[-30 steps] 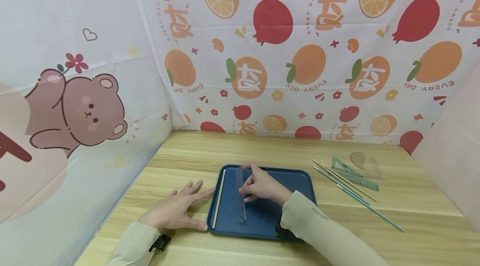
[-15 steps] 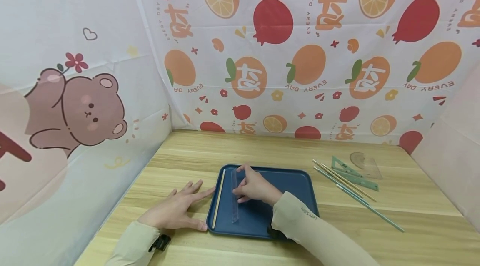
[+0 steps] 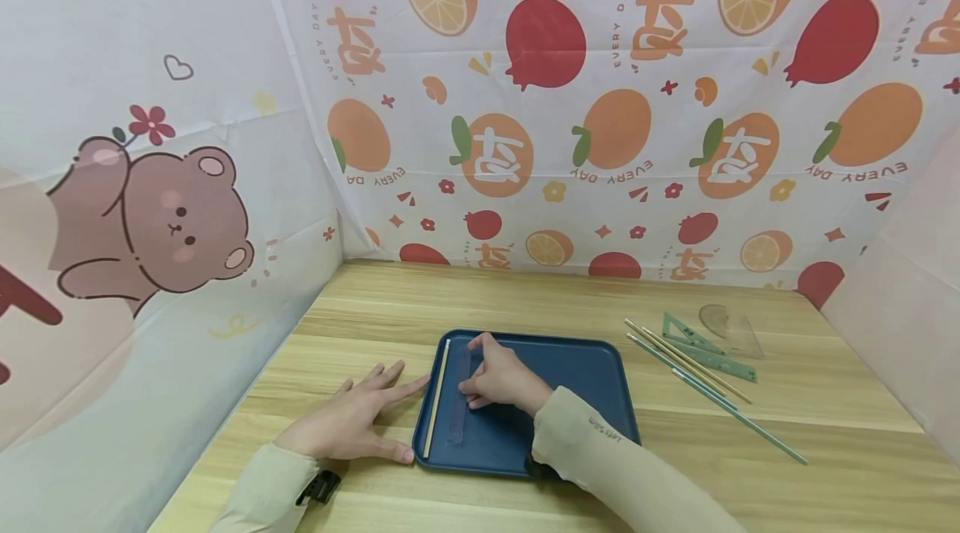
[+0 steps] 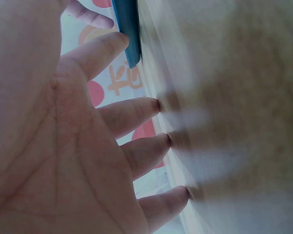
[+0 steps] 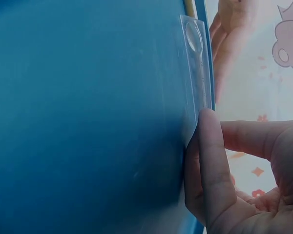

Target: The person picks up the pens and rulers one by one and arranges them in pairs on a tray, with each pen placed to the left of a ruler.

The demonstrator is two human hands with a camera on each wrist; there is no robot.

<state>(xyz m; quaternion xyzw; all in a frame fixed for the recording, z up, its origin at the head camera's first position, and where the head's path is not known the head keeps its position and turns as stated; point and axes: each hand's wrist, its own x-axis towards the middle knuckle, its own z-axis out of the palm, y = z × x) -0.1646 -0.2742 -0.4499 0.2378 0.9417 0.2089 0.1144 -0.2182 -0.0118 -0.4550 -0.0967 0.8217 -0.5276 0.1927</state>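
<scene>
My right hand (image 3: 506, 376) is over the blue tray (image 3: 573, 370), pinching a clear plastic ruler (image 3: 456, 429) between thumb and fingers. The ruler runs lengthwise along the tray's left part; in the right wrist view the ruler (image 5: 190, 68) shows an oval mark near its far end. To its left, a thin pale wooden stick (image 3: 437, 399) lies along the tray's left edge. Spread out on the table, my left hand (image 3: 356, 423) has its index fingertip and thumb at the tray's left rim. The left wrist view shows several fingertips touching the tabletop.
Right of the tray lie several thin sticks (image 3: 708, 379), some pale and some light green. Beyond them are a green set square (image 3: 692, 334), a green ruler (image 3: 720, 363) and a clear protractor (image 3: 716, 320). Printed cloth (image 3: 555, 183) hangs behind the table (image 3: 525, 287).
My right hand has slid the clear ruler leftward across the tray, closer to the pale stick. The left hand has stayed in place.
</scene>
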